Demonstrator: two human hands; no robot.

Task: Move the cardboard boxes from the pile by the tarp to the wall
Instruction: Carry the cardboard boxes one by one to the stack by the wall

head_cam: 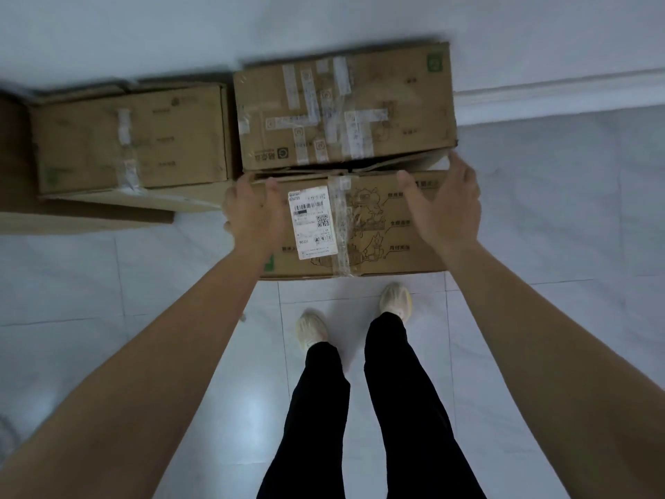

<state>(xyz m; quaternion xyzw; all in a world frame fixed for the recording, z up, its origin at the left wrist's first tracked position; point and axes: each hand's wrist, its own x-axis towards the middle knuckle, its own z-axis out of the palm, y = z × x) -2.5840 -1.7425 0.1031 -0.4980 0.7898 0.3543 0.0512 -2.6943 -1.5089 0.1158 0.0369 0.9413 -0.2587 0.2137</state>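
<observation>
A brown cardboard box with a white shipping label (378, 225) sits on the pale tiled floor (108, 282), touching a taller brown cardboard box crossed with clear tape (342, 109) that stands against the white wall (324, 19). The left hand (252, 214) rests on the labelled box's left end, thumb on top, fingers hidden past the edge. The right hand (446, 207) is spread at its right end, fingers straight towards the far corner. A third brown cardboard box (133, 138) stands to the left.
</observation>
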